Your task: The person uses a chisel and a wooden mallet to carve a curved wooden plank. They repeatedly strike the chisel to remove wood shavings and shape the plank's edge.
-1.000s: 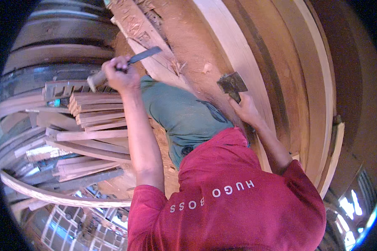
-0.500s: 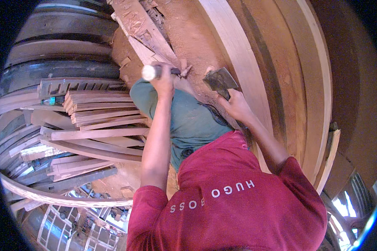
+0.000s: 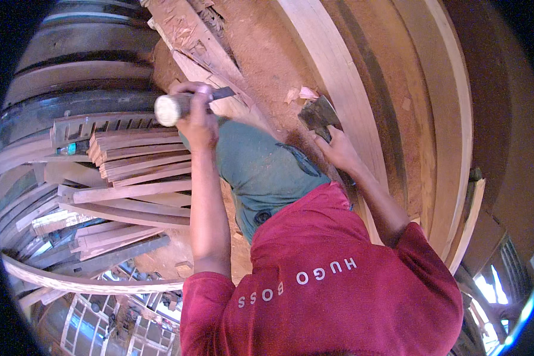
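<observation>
My left hand (image 3: 199, 121) is closed round the thick handle of a chisel (image 3: 224, 93). The handle's pale round butt points to the left, and its dark flat blade points right, over a pale wooden board (image 3: 204, 44) strewn with shavings. Whether the blade touches the board I cannot tell. In my right hand (image 3: 341, 151) is the short handle of a mallet (image 3: 318, 114) with a dark, worn, blocky head. The mallet is to the right of the chisel, apart from it. My leg in teal trousers (image 3: 267, 157) lies between the hands, partly along the board.
Long curved timbers (image 3: 332, 53) run down the right side. A stack of cut wooden pieces (image 3: 142, 151) lies on the left, with a curved strip (image 3: 89, 283) below it. Pink wood chips (image 3: 302, 93) lie beside the mallet on the dusty brown ground (image 3: 261, 44).
My left hand has shifted left with the chisel, drawing the blade away from a curled chip. My right hand and the mallet have moved slightly right.
</observation>
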Action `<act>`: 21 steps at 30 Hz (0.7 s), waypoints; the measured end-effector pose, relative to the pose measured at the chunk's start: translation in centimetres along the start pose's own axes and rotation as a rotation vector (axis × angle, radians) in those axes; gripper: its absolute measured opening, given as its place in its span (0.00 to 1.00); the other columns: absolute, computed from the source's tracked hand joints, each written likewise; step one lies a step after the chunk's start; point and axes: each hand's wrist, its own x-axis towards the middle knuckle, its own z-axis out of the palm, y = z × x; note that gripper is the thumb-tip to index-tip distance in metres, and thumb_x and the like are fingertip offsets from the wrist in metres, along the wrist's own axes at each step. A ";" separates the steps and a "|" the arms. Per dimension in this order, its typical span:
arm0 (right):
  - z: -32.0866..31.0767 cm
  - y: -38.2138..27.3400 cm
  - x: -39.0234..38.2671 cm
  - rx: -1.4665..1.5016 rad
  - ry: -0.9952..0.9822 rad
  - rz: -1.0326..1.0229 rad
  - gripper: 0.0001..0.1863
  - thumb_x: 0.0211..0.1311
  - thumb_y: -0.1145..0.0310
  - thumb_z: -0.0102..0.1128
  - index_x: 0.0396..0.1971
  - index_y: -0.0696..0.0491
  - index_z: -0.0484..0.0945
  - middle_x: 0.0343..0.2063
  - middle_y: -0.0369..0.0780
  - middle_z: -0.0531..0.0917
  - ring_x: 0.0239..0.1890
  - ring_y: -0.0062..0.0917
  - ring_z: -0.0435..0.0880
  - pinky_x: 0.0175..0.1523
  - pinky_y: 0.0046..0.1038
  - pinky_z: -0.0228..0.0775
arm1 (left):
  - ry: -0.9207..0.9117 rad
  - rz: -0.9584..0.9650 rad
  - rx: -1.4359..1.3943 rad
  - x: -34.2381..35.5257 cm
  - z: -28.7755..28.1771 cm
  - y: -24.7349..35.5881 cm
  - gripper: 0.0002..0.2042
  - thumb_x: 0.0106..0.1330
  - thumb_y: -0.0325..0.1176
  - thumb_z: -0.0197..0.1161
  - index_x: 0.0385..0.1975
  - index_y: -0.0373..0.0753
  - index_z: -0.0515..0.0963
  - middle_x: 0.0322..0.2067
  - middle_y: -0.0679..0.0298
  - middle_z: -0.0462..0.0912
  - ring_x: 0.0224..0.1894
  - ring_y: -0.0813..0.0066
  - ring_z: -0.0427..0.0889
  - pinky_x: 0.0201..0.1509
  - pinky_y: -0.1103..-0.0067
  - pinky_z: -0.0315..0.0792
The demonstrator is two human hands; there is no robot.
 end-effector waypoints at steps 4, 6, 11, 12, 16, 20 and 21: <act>0.2 0.3 -0.6 0.052 0.016 -0.048 0.19 0.62 0.59 0.59 0.40 0.63 0.76 0.31 0.53 0.82 0.36 0.38 0.83 0.45 0.37 0.72 | -0.002 -0.026 0.520 -2.0 -0.1 -1.1 0.09 0.57 0.29 0.70 0.28 0.38 0.74 0.26 0.69 0.76 0.30 0.81 0.74 0.34 0.81 0.69; 0.3 0.3 -0.8 0.026 0.006 -0.030 0.19 0.62 0.59 0.59 0.39 0.63 0.76 0.29 0.51 0.82 0.33 0.36 0.82 0.41 0.36 0.72 | 0.037 -0.041 0.308 -2.4 -0.1 -1.8 0.09 0.57 0.28 0.70 0.28 0.38 0.74 0.26 0.68 0.76 0.29 0.81 0.74 0.32 0.81 0.70; 0.5 0.3 -1.1 0.076 0.030 -0.087 0.19 0.62 0.59 0.60 0.39 0.63 0.76 0.22 0.45 0.80 0.19 0.25 0.77 0.27 0.31 0.69 | 0.079 0.019 0.395 -2.3 0.1 -1.7 0.09 0.56 0.28 0.71 0.31 0.36 0.76 0.24 0.70 0.74 0.27 0.81 0.74 0.32 0.81 0.71; 0.6 0.3 -1.2 0.072 0.070 -0.170 0.19 0.62 0.59 0.60 0.39 0.62 0.76 0.20 0.43 0.79 0.17 0.24 0.76 0.25 0.30 0.68 | -0.013 0.070 0.422 -1.8 0.0 -1.4 0.09 0.56 0.29 0.71 0.30 0.36 0.77 0.25 0.71 0.75 0.27 0.82 0.73 0.32 0.81 0.70; 0.7 0.0 -1.7 0.114 0.083 -0.215 0.14 0.64 0.61 0.59 0.35 0.59 0.75 0.16 0.38 0.76 0.13 0.19 0.72 0.20 0.26 0.65 | -0.088 0.038 0.484 -0.9 -0.5 -0.5 0.07 0.56 0.30 0.69 0.26 0.37 0.77 0.23 0.70 0.77 0.25 0.81 0.75 0.30 0.81 0.70; 0.8 -0.4 -2.3 0.174 -0.009 -0.084 0.12 0.66 0.63 0.56 0.27 0.56 0.72 0.13 0.35 0.73 0.12 0.18 0.71 0.18 0.23 0.64 | -0.132 0.169 0.542 -2.6 -0.3 -1.4 0.10 0.50 0.31 0.72 0.27 0.37 0.78 0.25 0.66 0.81 0.28 0.72 0.80 0.35 0.76 0.74; 0.8 -0.5 -2.5 0.145 -0.003 -0.076 0.13 0.66 0.63 0.56 0.27 0.56 0.71 0.13 0.35 0.72 0.12 0.18 0.71 0.18 0.23 0.63 | -0.184 0.303 0.590 -3.6 -0.1 -1.8 0.10 0.48 0.31 0.72 0.28 0.38 0.78 0.26 0.64 0.82 0.29 0.69 0.81 0.37 0.74 0.75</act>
